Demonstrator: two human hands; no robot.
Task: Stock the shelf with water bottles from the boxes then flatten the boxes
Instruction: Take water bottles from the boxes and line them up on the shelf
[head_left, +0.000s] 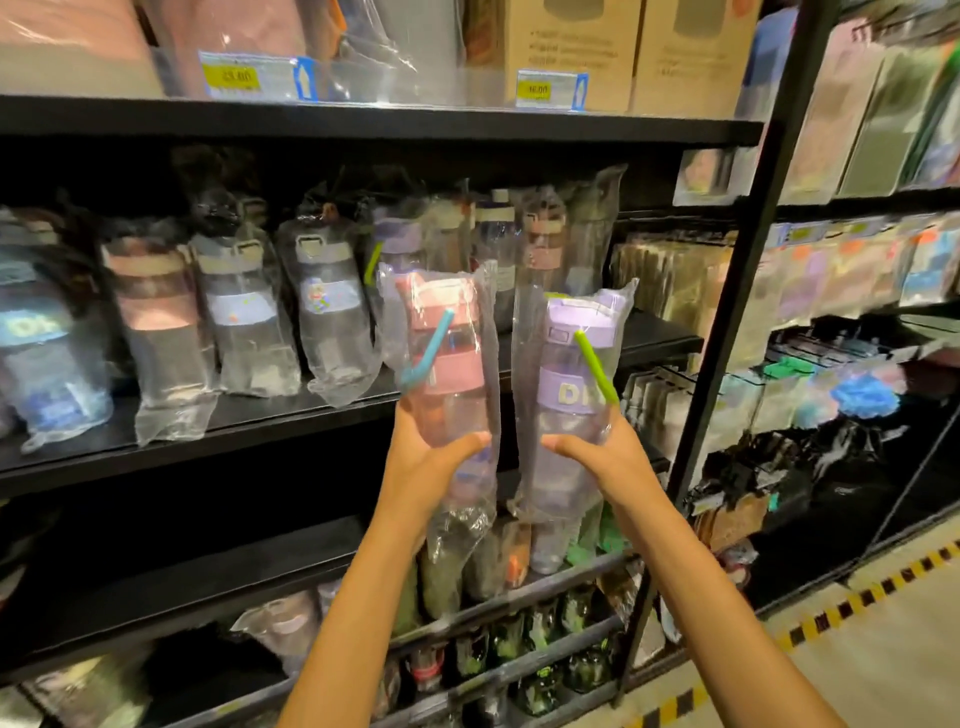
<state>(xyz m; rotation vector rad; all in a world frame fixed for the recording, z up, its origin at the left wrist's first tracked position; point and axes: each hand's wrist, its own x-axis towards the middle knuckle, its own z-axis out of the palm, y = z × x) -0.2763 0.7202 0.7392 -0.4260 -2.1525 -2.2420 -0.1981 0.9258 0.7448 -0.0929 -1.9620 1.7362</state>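
Observation:
My left hand grips a plastic-wrapped bottle with a pink lid and a blue strap from below. My right hand grips a wrapped bottle with a purple lid and a green strap. Both bottles stand upright in front of the middle black shelf, close together near its right end. A row of several wrapped bottles stands on that shelf to the left and behind. No boxes are in view.
The upper shelf carries cardboard cartons and price tags. Lower shelves hold more wrapped bottles and dark green bottles. A black upright post bounds the bay on the right, with other goods beyond it. Yellow-black tape marks the floor.

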